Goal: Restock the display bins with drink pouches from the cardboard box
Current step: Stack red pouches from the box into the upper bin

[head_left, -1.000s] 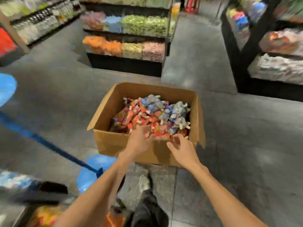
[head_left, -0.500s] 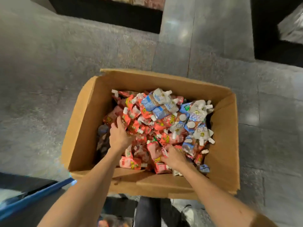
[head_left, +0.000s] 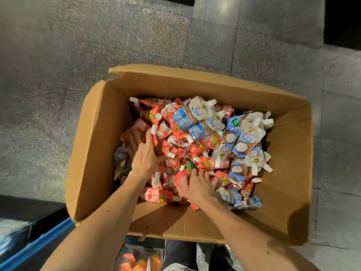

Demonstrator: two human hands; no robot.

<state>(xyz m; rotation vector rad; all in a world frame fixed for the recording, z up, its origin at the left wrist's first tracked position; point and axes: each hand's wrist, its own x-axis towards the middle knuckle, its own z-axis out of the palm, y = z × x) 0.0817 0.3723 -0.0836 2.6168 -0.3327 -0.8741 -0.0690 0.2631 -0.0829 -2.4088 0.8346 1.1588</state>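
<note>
view down into the box [head_left: 93, 153], which stands on the floor [head_left: 58, 55]. both hands are inside it, at its near side.

risks, as we judge them: the pouches are slick, soft and heaped loosely, so a broad scoop may shed some over the box's near wall on the way up. spouts stick out at all angles and may snag on neighbours, dragging extra pouches along. the two kinds are mixed where they meet, so a blind grab could carry the wrong kind to a bin. no bin shows here, so the carry cannot be planned from this view.

contents: red pouches [head_left: 207, 163] fill the left and middle of the box. white-and-blue pouches [head_left: 248, 132] lie at its right and far side, some on top of the red. the box is roughly half full.

left hand [head_left: 143, 153]: its fingers [head_left: 136, 139] are dug into the red heap near the box's left wall, and we cannot tell whether they grip anything. right hand [head_left: 199, 186]: its fingers [head_left: 194, 174] are spread wide and lie flat on red pouches, holding nothing.
</note>
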